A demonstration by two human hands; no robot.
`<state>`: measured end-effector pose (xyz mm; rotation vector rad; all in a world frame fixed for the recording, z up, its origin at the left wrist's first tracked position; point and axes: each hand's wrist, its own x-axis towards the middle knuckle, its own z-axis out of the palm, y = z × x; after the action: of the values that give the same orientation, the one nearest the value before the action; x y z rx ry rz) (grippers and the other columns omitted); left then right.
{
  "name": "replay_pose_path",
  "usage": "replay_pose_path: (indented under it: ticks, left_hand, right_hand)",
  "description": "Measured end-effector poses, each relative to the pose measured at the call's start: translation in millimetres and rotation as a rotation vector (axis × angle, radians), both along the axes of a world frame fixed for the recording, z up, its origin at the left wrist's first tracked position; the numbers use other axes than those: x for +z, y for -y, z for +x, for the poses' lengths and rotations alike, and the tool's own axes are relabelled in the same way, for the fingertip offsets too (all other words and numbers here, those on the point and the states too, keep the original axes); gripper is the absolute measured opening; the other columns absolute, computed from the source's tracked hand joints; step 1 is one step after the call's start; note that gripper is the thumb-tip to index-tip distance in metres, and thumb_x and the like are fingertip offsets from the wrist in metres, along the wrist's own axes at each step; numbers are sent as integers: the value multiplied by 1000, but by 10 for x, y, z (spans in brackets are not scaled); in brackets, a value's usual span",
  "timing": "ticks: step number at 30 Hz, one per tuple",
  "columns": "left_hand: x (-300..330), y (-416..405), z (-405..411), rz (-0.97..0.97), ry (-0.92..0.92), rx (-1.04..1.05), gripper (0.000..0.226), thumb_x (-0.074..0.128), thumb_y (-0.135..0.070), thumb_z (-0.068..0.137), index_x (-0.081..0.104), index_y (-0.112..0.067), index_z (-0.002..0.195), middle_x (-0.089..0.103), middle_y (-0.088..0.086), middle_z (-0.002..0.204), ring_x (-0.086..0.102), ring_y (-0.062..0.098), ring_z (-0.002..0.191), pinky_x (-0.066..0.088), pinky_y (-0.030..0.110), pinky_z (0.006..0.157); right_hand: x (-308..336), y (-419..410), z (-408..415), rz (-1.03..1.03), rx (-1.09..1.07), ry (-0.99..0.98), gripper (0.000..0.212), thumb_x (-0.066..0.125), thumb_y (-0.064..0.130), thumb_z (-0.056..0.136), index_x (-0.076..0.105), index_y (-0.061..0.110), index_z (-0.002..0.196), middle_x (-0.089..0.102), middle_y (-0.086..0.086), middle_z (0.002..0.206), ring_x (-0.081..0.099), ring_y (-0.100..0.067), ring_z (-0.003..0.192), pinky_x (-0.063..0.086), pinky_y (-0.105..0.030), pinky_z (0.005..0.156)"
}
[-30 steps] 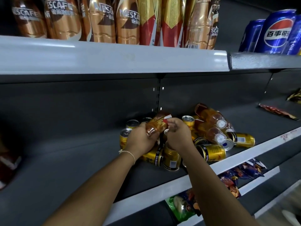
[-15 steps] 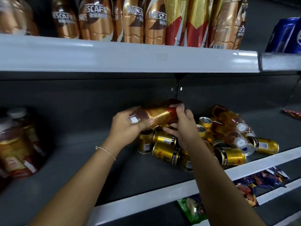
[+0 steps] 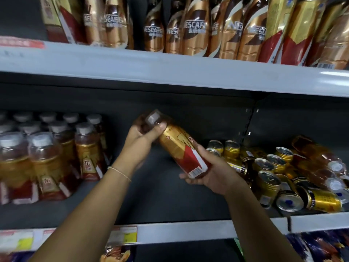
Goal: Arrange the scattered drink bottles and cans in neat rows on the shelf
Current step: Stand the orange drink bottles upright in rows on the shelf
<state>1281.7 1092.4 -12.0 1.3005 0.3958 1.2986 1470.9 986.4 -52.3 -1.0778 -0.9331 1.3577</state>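
Head view: I see two bare hands over the middle shelf (image 3: 166, 191), and both hold one bottle (image 3: 181, 148).
Bottle: it is gold and red and lies tilted in the air above the dark shelf floor, cap end up and to the left, bottom end down and to the right.
Left hand (image 3: 140, 142): its fingers are curled round the neck, just under the cap.
Right hand (image 3: 213, 173): it cups the bottom end, with the fingers wrapped under the label.
Done so far: a group of matching bottles (image 3: 47, 157) stands upright in rows at the left of the shelf. It looks tidy to me.
Still to do: a pile of gold cans (image 3: 268, 176) sits at the right. Some stand, some lie on their sides. More bottles (image 3: 321, 161) lie flat behind them, caps toward me.
Gap: there is bare shelf between the tidy rows and the pile.
How far: I think I am early or midway, since most of the pile is not sorted yet.
Next, I guess: stand this bottle up beside the rows on the left.
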Motion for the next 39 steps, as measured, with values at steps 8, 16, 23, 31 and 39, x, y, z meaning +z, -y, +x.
replay_pose_path:
  ticks: [8, 16, 23, 31, 39]
  left_hand:
    - [-288, 35, -360, 34, -315, 286, 31, 49, -52, 93, 66, -26, 94, 70, -6, 86, 67, 2, 78, 50, 15, 61]
    - [-377, -35, -1007, 165, -463, 425, 28, 45, -46, 97, 64, -32, 112, 69, -16, 95, 63, -3, 90, 54, 25, 80]
    - [-423, -121, -1501, 137, -530, 513, 11, 54, -41, 94, 60, -31, 91, 66, -8, 73, 61, 1, 58, 46, 15, 50]
    - [-591, -153, -1905, 243, -611, 511, 26, 51, -24, 96, 62, -24, 120, 62, -6, 116, 57, 7, 108, 50, 36, 95]
    - [-675, -38, -2114, 374, -763, 489, 43, 54, -39, 93, 47, -23, 132, 58, -6, 119, 58, 9, 105, 53, 32, 89]
  right_hand:
    - [-134, -133, -720, 49, 71, 217, 54, 89, 52, 62, 69, 42, 111, 73, 2, 116, 70, -18, 108, 59, -31, 80]
    - [-270, -355, -1379, 130, 17, 349, 64, 90, 39, 65, 62, 35, 123, 72, 8, 119, 69, -10, 109, 55, -26, 85]
    - [-446, -600, -1861, 135, -40, 339, 68, 91, 22, 61, 60, 24, 121, 74, 6, 113, 71, -12, 104, 56, -29, 83]
    - [-695, -848, -2286, 170, -107, 380, 73, 93, 34, 49, 61, 28, 115, 75, 6, 110, 71, -11, 102, 56, -37, 90]
    - [-830, -941, -2455, 221, -72, 475, 56, 89, 27, 63, 65, 38, 113, 73, 2, 115, 68, -16, 111, 55, -47, 95]
